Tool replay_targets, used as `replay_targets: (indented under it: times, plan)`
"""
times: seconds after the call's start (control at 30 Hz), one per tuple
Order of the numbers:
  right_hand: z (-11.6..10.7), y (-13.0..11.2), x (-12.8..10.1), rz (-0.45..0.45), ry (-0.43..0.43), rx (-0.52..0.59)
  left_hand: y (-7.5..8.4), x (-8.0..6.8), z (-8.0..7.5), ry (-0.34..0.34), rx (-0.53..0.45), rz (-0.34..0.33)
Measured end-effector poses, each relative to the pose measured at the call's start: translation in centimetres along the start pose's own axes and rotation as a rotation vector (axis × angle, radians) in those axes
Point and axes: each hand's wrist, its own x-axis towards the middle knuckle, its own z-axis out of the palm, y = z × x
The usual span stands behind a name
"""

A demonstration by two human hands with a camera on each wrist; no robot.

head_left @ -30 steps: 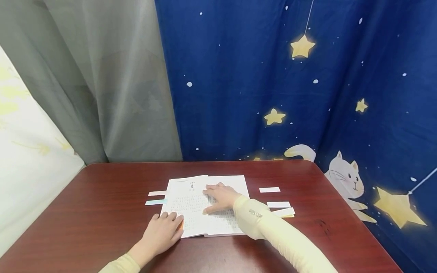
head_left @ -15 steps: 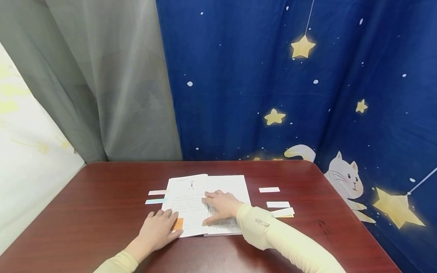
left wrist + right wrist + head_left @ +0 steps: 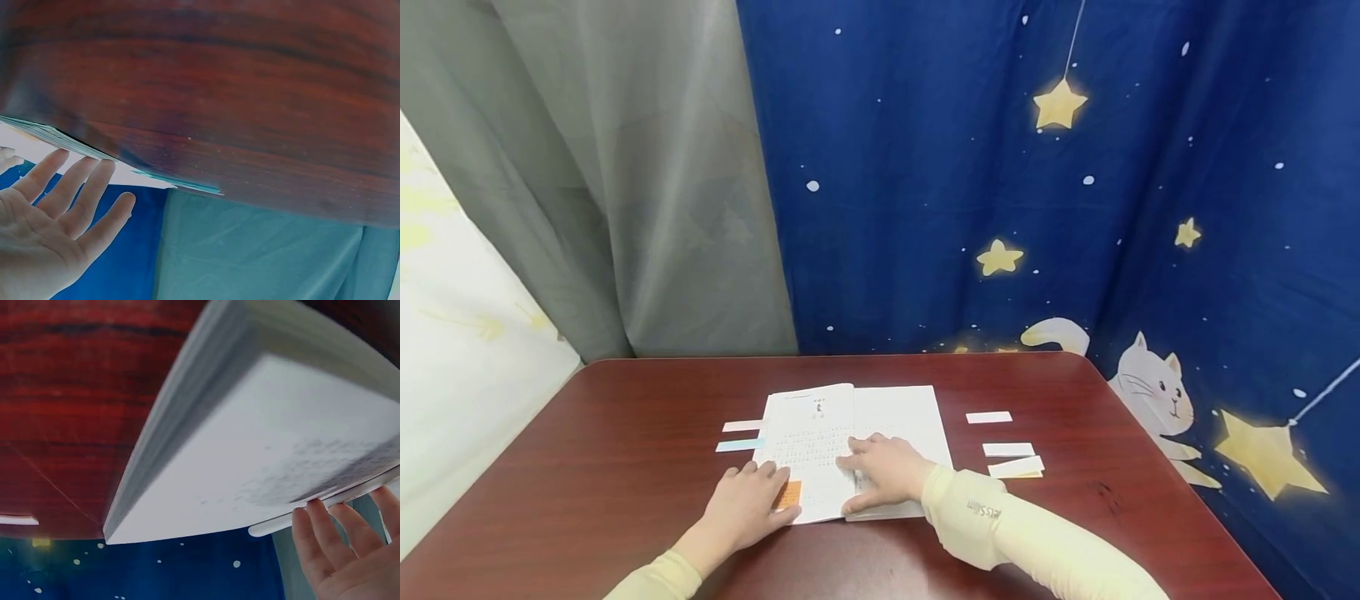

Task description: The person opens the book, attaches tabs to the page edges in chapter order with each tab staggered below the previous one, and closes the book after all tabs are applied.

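a pink strip and a blue strip wait left of the open book at mid-table. left hand, fingers spread, presses an orange tab already on the page; right hand lies flat. white strips remain right, with free table all around.

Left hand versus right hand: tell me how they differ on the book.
The left hand rests at the open book's near-left corner, fingertips beside an orange sticky note; the right hand lies across the middle, over the printed text. Both lie flat, fingers straight, gripping nothing.
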Motion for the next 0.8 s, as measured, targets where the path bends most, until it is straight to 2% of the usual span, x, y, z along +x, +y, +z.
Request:
replay_targets:
  times: [0.2, 0.43, 0.8]
  plan:
    - [0.6, -0.2, -0.5, -0.005, 0.006, 0.025, 0.1, 0.0, 0.0, -0.014, -0.007, 0.000]
    - [0.8, -0.7, -1.3, -0.030, 0.039, 0.002, 0.2, 0.0, -0.1, -0.019, -0.008, 0.009]
    - [0.8, -0.8, -1.1, -0.036, 0.084, -0.041, 0.2, 0.0, -0.3, -0.019, -0.014, 0.008]
